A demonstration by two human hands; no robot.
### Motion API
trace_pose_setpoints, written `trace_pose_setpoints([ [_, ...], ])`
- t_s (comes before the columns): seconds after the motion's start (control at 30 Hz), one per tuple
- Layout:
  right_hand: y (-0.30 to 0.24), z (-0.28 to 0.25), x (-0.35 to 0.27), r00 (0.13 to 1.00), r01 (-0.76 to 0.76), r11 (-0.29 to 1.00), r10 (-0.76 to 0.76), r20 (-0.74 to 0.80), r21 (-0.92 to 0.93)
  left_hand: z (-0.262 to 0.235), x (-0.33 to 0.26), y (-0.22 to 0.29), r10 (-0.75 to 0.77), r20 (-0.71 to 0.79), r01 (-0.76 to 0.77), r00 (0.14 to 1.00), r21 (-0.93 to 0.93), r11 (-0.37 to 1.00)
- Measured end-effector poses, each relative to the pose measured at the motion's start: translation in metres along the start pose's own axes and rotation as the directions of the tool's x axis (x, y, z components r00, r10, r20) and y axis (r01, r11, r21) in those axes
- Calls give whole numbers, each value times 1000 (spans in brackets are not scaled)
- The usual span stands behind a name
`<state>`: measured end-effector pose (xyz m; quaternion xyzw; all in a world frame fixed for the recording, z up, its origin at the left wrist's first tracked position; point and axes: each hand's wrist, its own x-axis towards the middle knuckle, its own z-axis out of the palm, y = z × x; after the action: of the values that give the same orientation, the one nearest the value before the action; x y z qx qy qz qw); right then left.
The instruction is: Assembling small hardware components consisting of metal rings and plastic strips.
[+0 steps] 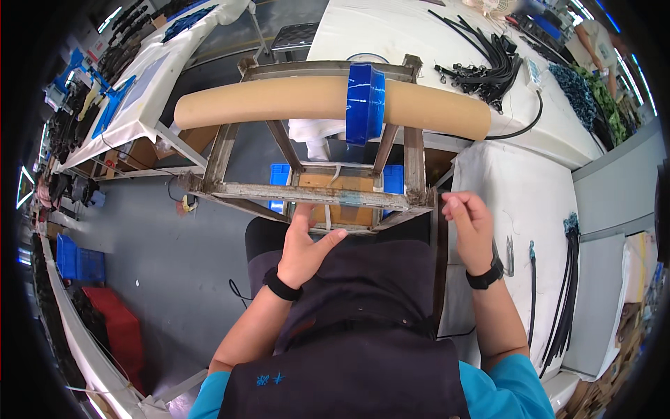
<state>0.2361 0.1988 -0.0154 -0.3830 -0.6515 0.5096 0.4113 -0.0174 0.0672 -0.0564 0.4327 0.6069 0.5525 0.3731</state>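
A brown cardboard tube (265, 101) lies across the top of a worn metal frame (307, 192) in front of me. Around the tube sits a glossy blue ring (364, 105) that looks like a roll of tape or film. My left hand (306, 248) is open at the frame's near bar, thumb and fingers apart, some fingertips hidden behind the bar. Beside the frame's near right corner is my right hand (472, 227), raised with fingers curled toward the thumb; whether anything small is pinched there cannot be made out. A bluish see-through patch (351, 198) shows on the near bar.
On the white-covered table at right lie a bundle of black straps (495, 66), tweezers (509, 255) and long black straps (564, 293) with blue ends. Blue bins (279, 183) stand below the frame. At left are a blue crate (80, 258) and another table (136, 105).
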Motion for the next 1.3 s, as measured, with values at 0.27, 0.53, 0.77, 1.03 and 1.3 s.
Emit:
trace_pose_setpoints([
  [0.27, 30, -45, 16, 991, -108, 993, 105, -78, -37, 18, -8, -6, -129, -4, 121, 992, -315, 941],
  [0.53, 32, -140, 147, 926, 172, 722, -351, -141, -671, 18, -15, 20, -190, 98, 214, 977, -407, 888],
  [0.77, 29, -138, 234, 810, 394, -39, -457, 367, -918, 18, -22, 19, -259, 57, 257, 964, -439, 861],
  [1.03, 37, -143, 255, 770, 403, -188, -459, 443, -896, 17, -18, 22, -261, 61, 261, 963, -432, 863],
  [1.3, 22, -150, 269, 768, 249, 602, -600, -224, -759, 18, -17, 21, -271, 61, 269, 961, -454, 850],
])
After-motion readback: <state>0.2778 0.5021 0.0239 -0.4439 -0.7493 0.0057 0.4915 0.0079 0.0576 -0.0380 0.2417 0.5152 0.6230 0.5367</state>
